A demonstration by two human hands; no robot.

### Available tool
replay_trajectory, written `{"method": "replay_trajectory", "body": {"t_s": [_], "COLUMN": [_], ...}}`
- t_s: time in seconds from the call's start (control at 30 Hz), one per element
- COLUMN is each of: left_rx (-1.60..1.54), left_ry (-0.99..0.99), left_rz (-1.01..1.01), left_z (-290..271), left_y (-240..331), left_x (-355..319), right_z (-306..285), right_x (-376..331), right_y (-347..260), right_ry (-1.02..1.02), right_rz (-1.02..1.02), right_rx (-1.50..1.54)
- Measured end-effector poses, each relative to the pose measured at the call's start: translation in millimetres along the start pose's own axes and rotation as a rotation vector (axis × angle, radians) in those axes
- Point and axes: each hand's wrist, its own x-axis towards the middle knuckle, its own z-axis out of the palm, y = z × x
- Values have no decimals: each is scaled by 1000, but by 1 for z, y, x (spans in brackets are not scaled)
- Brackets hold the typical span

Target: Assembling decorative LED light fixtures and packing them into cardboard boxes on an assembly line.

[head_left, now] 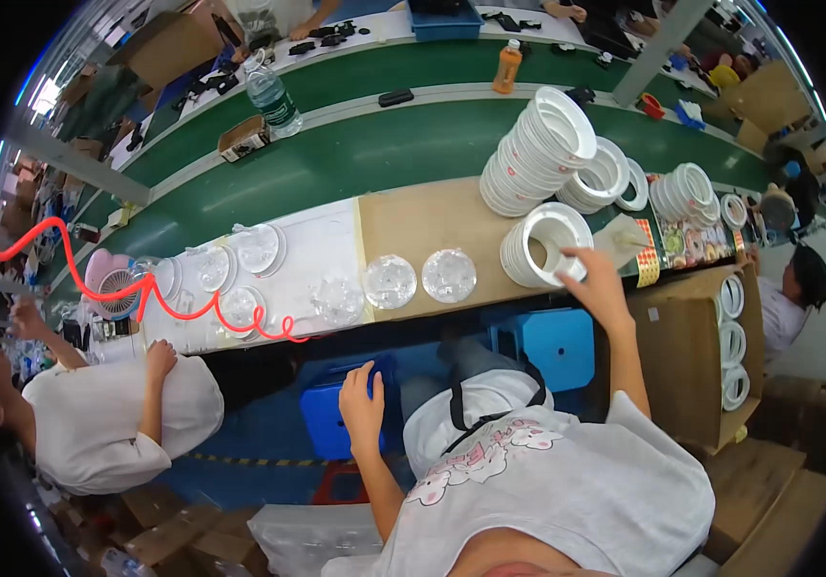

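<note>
My right hand (594, 287) is at the near right rim of a short stack of white plastic rings (521, 252), its fingers curled over the top ring's edge. My left hand (362, 404) hangs in the air in front of the table edge, holding nothing, with its fingers apart. Two clear round plastic pieces (450, 276) lie side by side on the brown board, left of the rings. Behind my right hand rises a tall, leaning stack of white rings (534, 154), beside a shorter ring stack (594, 178).
Clear covers on white rings (259, 250) sit on the white table part, crossed by a red coiled cord (182, 310). A co-worker (125, 413) is at the left. An open carton (682, 346) holds more rings at the right. Blue stools (555, 348) stand below; a bottle (274, 96) stands beyond.
</note>
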Motion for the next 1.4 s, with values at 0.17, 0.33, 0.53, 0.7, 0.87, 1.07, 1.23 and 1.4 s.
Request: {"method": "replay_trajectory", "body": {"t_s": [0.17, 0.33, 0.53, 0.7, 0.87, 1.07, 1.23, 1.4], "left_rx": [26, -11, 30, -17, -518, -1333, -1824, -1793], "left_ry": [8, 20, -9, 80, 106, -18, -206, -249], "left_rz": [-3, 15, 50, 50, -64, -58, -95, -238], "left_z": [11, 14, -7, -21, -29, -50, -60, -38], "left_y": [17, 15, 10, -4, 1, 19, 24, -17], "left_x": [17, 30, 59, 83, 102, 114, 105, 59], "right_z": [56, 66, 51, 23, 20, 64, 103, 161], "right_x": [1, 1, -6, 8, 49, 100, 134, 136], "right_y": [42, 32, 30, -2, -71, -131, -166, -190], "right_ry": [-232, -85, 232, 396, 308, -367, -868, -1241], "right_rz": [-13, 43, 250, 192, 296, 245, 243, 98], "right_rx": [-116, -42, -67, 198, 1219, 1531, 1345, 1030]}}
